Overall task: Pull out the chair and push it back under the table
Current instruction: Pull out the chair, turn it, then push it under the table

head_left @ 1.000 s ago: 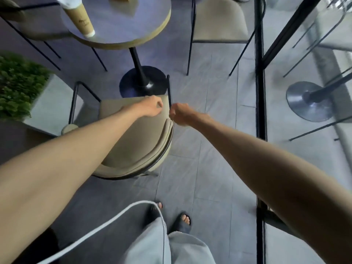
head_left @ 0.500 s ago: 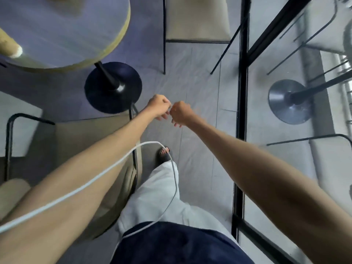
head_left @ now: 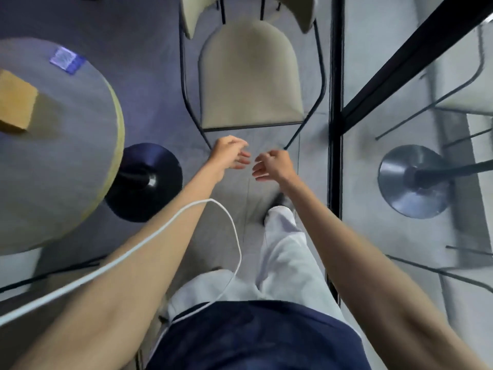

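Overhead, the left hand and right hand hovered loosely open and empty, near a beige chair beside the round worktop.

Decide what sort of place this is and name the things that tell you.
Probably a café or similar seating area: a round pedestal table, a cushioned metal-framed chair and a glass partition.
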